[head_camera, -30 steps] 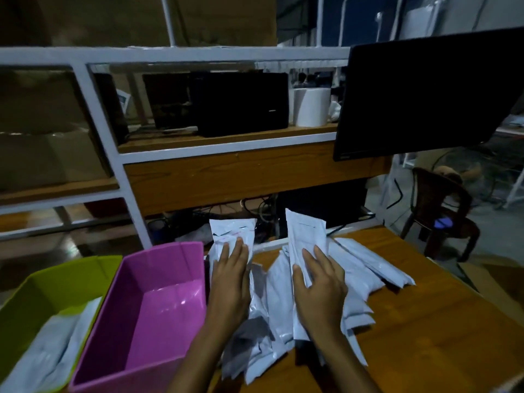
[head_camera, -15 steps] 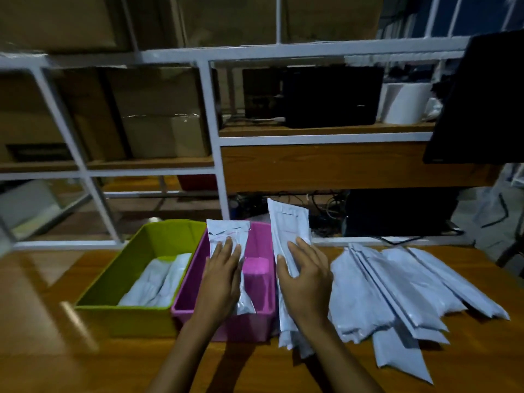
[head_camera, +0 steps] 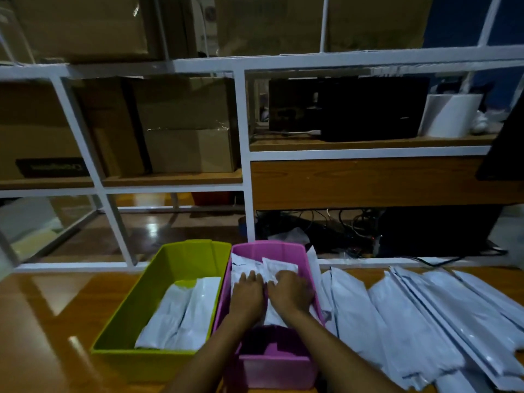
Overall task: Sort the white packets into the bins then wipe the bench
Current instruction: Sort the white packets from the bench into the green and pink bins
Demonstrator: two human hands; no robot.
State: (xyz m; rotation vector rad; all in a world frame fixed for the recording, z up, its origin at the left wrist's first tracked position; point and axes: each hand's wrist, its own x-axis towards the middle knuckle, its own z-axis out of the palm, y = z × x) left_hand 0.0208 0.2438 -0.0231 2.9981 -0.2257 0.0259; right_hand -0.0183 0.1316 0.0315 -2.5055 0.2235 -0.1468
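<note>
Head view: resting both hands inside the pink bin [head_camera: 278, 370], side by side, nearly touching. Laying the left hand [head_camera: 246, 295] flat on a white packet [head_camera: 241, 263], fingers straight and slightly spread. Curling the right hand [head_camera: 292, 290] at the knuckles over a second packet [head_camera: 279, 265]; pinching or only pressing, not possible to tell. Showing the green bin [head_camera: 153, 282] just left, wall against wall, holding more packets [head_camera: 184, 313]. Showing a loose pile [head_camera: 411, 316] of packets fanning across the wooden bench [head_camera: 51, 321] right of the pink bin, in front of the white shelf frame [head_camera: 243, 154].
</note>
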